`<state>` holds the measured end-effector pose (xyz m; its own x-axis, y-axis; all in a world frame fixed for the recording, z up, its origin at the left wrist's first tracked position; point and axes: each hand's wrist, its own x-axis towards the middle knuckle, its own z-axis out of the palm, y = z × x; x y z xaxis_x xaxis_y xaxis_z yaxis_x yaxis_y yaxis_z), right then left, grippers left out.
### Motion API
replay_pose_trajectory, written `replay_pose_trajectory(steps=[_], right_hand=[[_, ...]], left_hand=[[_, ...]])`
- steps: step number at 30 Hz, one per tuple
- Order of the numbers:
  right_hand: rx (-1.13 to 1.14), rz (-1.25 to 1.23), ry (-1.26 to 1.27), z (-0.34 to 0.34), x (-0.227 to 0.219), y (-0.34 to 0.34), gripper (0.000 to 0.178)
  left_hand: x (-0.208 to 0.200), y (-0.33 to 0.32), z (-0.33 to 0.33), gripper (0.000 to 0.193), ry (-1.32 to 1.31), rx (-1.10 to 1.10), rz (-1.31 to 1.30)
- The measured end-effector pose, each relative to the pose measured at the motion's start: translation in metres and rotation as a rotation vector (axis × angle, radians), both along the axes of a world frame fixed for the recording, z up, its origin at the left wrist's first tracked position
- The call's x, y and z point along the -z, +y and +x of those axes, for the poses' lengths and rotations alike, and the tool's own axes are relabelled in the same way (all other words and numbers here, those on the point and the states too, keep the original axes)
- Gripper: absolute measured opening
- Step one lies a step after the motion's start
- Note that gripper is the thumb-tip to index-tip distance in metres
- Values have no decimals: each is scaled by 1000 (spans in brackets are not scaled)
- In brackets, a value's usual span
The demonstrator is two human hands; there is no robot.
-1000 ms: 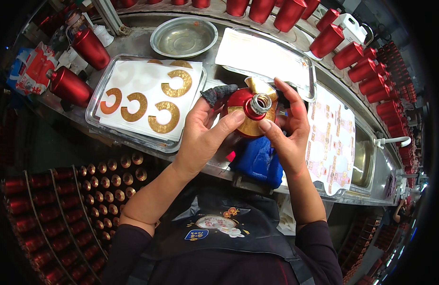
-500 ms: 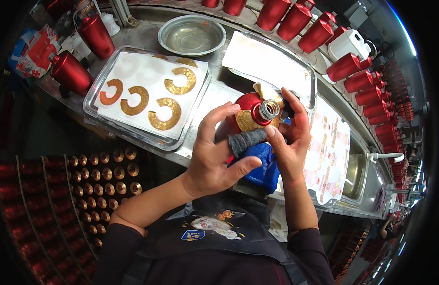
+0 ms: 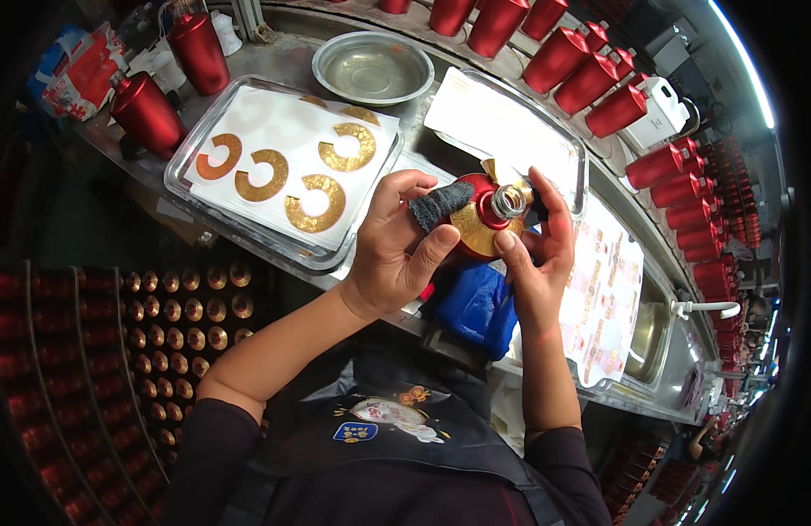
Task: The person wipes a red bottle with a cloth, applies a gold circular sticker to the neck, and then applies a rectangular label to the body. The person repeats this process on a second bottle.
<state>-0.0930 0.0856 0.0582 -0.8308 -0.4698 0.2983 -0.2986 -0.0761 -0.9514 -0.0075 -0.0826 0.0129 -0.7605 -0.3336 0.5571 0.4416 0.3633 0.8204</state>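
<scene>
Between my two hands is a red bottle [image 3: 483, 188] with a bare threaded silver neck, its mouth tipped up toward me. A curved gold foil label [image 3: 476, 231] lies along its shoulder, and one end sticks up free behind the neck. My left hand [image 3: 390, 250] closes on the bottle's left side; a dark grey cloth sleeve [image 3: 439, 205] covers one finger, which presses by the label's edge. My right hand [image 3: 539, 267] grips the right side, thumb on the label below the neck. The bottle's lower body is mostly hidden.
To the left, a metal tray [image 3: 179, 187] holds white sheets with several C-shaped gold labels [image 3: 315, 203]. Behind it sits a metal basin [image 3: 373, 70]. A second tray [image 3: 585, 167], a blue cloth [image 3: 476, 307] and a sink [image 3: 648, 342] are nearby. Red bottles [image 3: 559, 60] line the back.
My left hand's sleeved finger has slid from the bottle's front to its left shoulder, uncovering more of the gold label. My left thumb has come closer to the bottle. The view has shifted slightly.
</scene>
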Motion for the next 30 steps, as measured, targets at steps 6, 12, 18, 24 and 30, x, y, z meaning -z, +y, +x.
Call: replay_pose_trajectory(steps=[6, 12, 18, 24, 30], right_hand=[[-13, -47, -124, 3, -2, 2, 64], [-19, -138, -126, 3, 2, -2, 55], [-36, -130, -208, -5, -2, 2, 49], [-121, -133, -199, -20, -6, 9, 49], [-242, -210, -201, -29, 1, 7, 54]], left_hand=[[0, 13, 13, 40, 88, -114, -204], [-13, 24, 21, 34, 75, -229, -443], [-28, 45, 21, 26, -44, -353, -575], [-36, 51, 20, 32, -46, -359, -548], [-26, 42, 4, 84, -159, -264, -280]])
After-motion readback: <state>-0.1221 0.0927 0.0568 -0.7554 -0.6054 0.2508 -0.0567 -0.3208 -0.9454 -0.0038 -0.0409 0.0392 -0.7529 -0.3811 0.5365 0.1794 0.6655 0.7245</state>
